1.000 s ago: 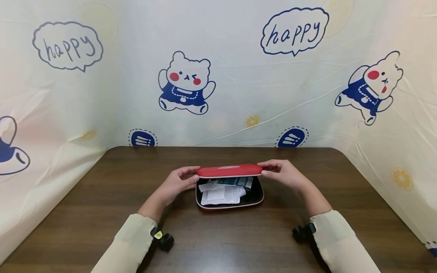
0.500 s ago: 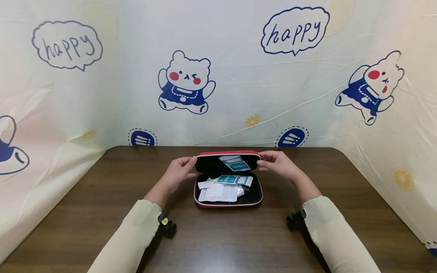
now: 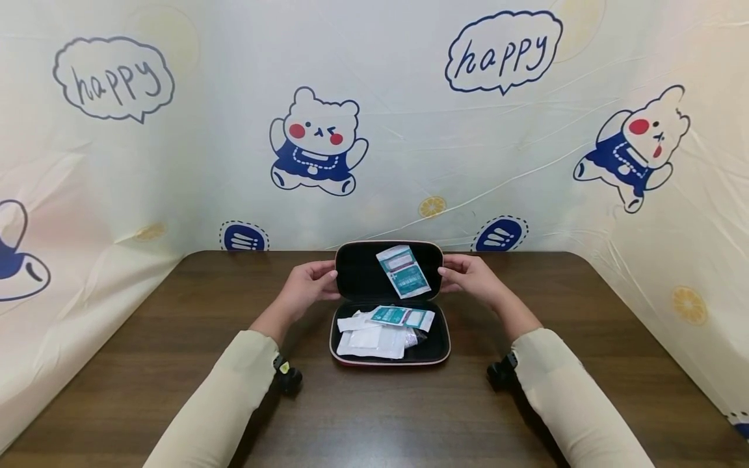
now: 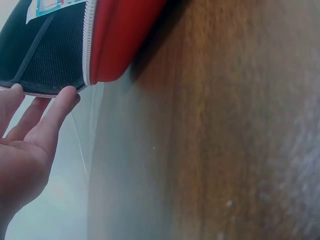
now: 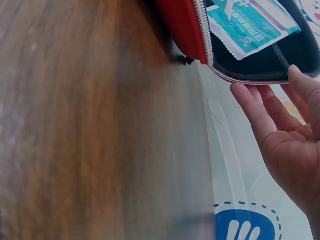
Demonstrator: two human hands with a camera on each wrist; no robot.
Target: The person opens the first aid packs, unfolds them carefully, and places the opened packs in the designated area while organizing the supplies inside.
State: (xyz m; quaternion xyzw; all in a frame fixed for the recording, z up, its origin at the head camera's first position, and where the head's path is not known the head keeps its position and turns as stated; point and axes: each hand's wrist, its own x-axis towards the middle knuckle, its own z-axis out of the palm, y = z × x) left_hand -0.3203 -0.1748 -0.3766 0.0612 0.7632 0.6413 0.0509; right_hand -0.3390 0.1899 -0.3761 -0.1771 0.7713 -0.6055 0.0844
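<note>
A red zippered case stands open on the table in the head view, its black inside facing me. Its lid (image 3: 358, 276) is raised nearly upright behind the base (image 3: 434, 348). At the lid's left edge my left hand (image 3: 300, 290) pinches the rim between thumb and fingers; my right hand (image 3: 475, 281) does the same at the right edge. One teal-and-white sachet (image 3: 405, 273) leans inside the lid. White packets (image 3: 374, 339) and another teal sachet (image 3: 402, 316) lie in the base. Both wrist views show the red shell (image 4: 125, 37) with its pale zipper (image 5: 204, 30).
The brown wooden table (image 3: 374, 416) stretches out on all sides of the case. Behind it hangs a pale curtain (image 3: 404, 149) printed with cartoon bears. A small black camera sits on each wrist (image 3: 289, 378).
Both hands have swung the lid up and back, from nearly covering the base to almost upright. The sachet inside the lid has come into sight.
</note>
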